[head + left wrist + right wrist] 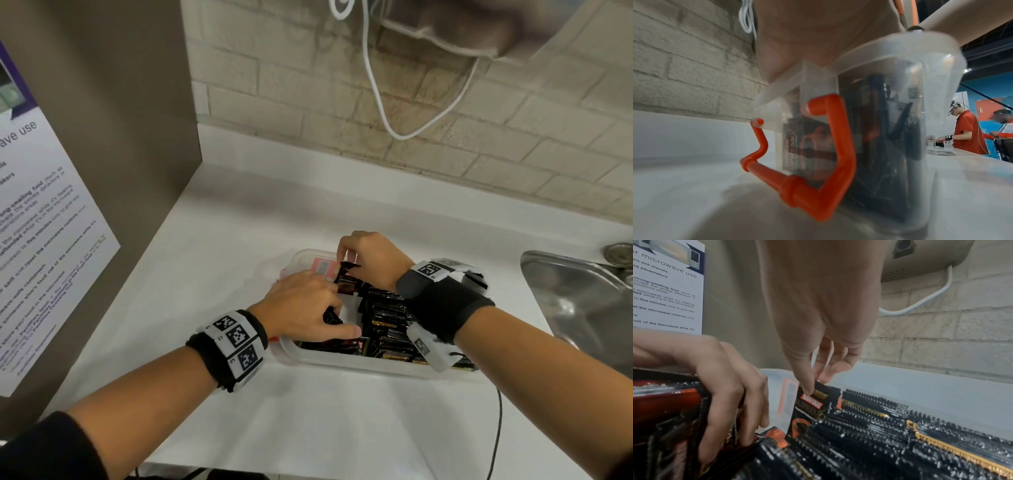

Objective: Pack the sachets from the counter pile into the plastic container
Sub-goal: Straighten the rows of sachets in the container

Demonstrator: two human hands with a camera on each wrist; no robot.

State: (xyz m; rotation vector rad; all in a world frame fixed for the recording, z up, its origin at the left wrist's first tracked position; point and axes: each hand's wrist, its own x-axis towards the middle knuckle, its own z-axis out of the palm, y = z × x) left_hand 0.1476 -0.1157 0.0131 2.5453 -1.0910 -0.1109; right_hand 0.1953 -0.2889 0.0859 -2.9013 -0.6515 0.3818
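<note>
1. The right hand [818, 331] pinches the top corner of one sachet [809, 408], thumb in front, fingers [836, 363] behind. The sachet stands nearly upright inside the box [342, 361], just below the grip.
2. The left hand [305, 305] has its fingers curled round a bundle [670, 404] of sachets beside the pinch, pressing it away from the row [900, 426]. This appears to hold a gap open under the right grip.
3. Lower the pinched sachet straight into that gap. Keep it upright and parallel to the row.
4. Judgement: releasing the bundle early could let it fall into the gap and crush the sachet.
5. Release the pinch only once the lower edge seats on the box floor.
6. Sachet appearance: black glossy film, serrated top edge, red brand panel, gold strip, orange cup picture.
7. The box is clear plastic with an orange latch [830, 159]. It sits on the white table [239, 222] and looks mostly full.
8. No loose pile is visible on the table.
</note>
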